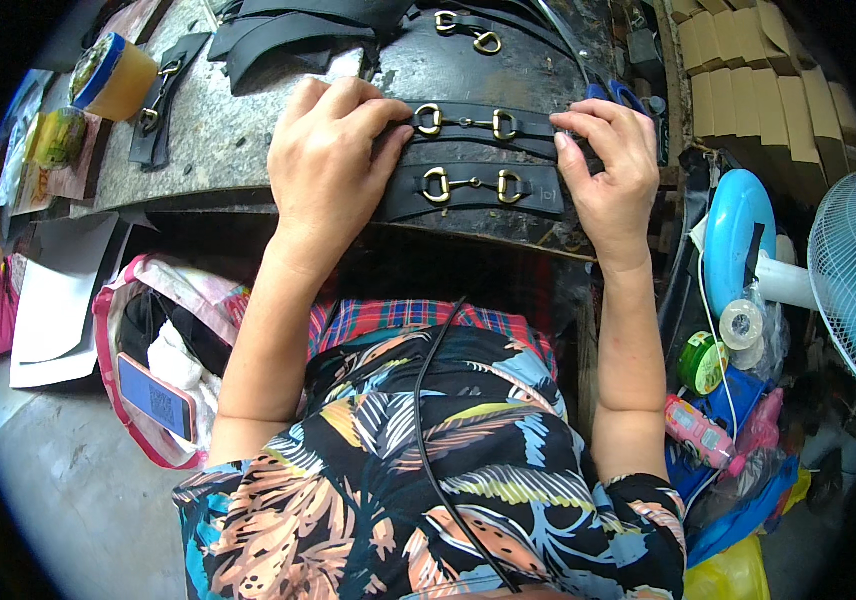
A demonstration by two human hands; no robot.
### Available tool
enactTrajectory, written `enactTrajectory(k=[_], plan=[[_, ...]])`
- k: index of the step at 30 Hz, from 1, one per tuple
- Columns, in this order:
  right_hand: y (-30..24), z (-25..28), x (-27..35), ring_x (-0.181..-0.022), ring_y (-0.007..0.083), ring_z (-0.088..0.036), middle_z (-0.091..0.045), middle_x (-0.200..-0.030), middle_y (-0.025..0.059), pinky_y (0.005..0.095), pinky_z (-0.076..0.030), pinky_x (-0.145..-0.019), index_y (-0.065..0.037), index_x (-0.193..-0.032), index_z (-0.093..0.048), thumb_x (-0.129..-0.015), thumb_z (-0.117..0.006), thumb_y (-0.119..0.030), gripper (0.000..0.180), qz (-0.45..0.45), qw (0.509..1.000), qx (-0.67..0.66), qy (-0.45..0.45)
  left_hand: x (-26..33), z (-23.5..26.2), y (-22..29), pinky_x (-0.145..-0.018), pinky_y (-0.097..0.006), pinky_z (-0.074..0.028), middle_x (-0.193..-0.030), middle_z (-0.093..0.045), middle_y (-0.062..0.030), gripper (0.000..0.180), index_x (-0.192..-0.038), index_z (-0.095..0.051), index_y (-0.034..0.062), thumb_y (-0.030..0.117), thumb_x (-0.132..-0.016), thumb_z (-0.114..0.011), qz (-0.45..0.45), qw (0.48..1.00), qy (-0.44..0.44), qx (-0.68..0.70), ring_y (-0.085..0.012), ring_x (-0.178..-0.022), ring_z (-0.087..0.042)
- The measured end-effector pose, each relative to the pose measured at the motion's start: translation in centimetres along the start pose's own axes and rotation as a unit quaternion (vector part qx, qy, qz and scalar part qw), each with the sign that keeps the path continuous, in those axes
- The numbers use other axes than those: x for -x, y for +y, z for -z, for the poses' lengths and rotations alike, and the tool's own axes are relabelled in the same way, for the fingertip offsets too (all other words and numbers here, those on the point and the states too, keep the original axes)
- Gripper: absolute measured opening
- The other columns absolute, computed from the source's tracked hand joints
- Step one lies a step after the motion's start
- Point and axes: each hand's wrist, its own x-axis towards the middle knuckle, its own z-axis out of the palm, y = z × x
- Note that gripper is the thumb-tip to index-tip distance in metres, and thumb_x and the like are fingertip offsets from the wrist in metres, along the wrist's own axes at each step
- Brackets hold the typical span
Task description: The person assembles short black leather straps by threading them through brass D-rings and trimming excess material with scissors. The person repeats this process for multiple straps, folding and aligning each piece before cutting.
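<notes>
A black leather strap (533,128) with a gold-coloured horsebit buckle (466,123) lies across the bench. Its left end sits between the thumb and fingers of my left hand (328,160), which is closed on it. At the other end, my right hand (613,170) grips the strap's edge with thumb and fingertips. Just nearer to me lies a second black strap (473,205) with the same kind of buckle; neither hand holds it. Farther back, another strap with a buckle (468,30) rests on the dark worktop.
Black leather pieces (293,45) are heaped at the back. One buckled strap (153,115) lies at left, near a blue-lidded jar (113,78). Blue-handled scissors (628,97) lie beyond my right hand. A blue fan (743,235) and cardboard pieces (748,100) stand at right.
</notes>
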Motion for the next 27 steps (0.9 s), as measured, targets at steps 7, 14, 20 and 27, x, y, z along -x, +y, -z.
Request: enactTrajectory(k=[7, 14, 20, 27], plan=[[-1.7, -0.3, -3.3, -0.095, 0.0247, -0.061, -0.069, -0.096, 0.0041, 0.0373, -0.05, -0.084, -0.01, -0.092, -0.075, -0.079, -0.073, -0.005, 0.014, 0.085, 0.995, -0.051, -0.004, 0.0, -0.2, -0.2, -0.079, -0.035, -0.05, -0.087, -0.065, 0.0007, 0.013, -0.086, -0.073, 0.0133, 0.016, -0.074, -0.079, -0.005, 1.0, 0.007, 0.001, -0.0237, -0.087, -0.059], [-4.4, -3.8, -5.8, -0.102, 0.0263, -0.061, -0.07, -0.104, 0.0055, 0.0374, -0.051, -0.091, -0.011, -0.103, -0.076, -0.084, -0.074, -0.019, 0.021, 0.12, 0.983, -0.085, -0.108, 0.0, -0.1, 0.2, -0.081, -0.036, -0.051, -0.09, -0.065, -0.0014, 0.013, -0.085, -0.072, 0.0127, 0.017, -0.074, -0.078, -0.014, 1.0, -0.001, -0.011, -0.0247, -0.09, -0.06], [-1.7, -0.6, -5.6, -0.094, 0.023, -0.064, -0.072, -0.101, 0.0073, 0.0352, -0.05, -0.085, -0.007, -0.1, -0.075, -0.087, -0.072, -0.014, 0.015, 0.034, 0.985, -0.101, -0.133, 0.0, -0.2, 0.0, -0.081, -0.035, -0.052, -0.089, -0.065, -0.0013, 0.012, -0.084, -0.073, 0.0128, 0.017, -0.074, -0.078, -0.019, 1.0, -0.005, -0.016, -0.024, -0.089, -0.06], [-0.4, 0.4, -2.4, -0.09, 0.0232, -0.063, -0.07, -0.093, 0.0059, 0.0335, -0.049, -0.082, -0.006, -0.093, -0.075, -0.08, -0.076, -0.009, 0.014, -0.004, 0.988, -0.061, -0.143, 0.2, -0.5, -0.4, -0.079, -0.034, -0.052, -0.088, -0.066, 0.0002, 0.011, -0.085, -0.074, 0.0129, 0.017, -0.075, -0.078, -0.025, 1.0, 0.009, -0.011, -0.022, -0.089, -0.061]])
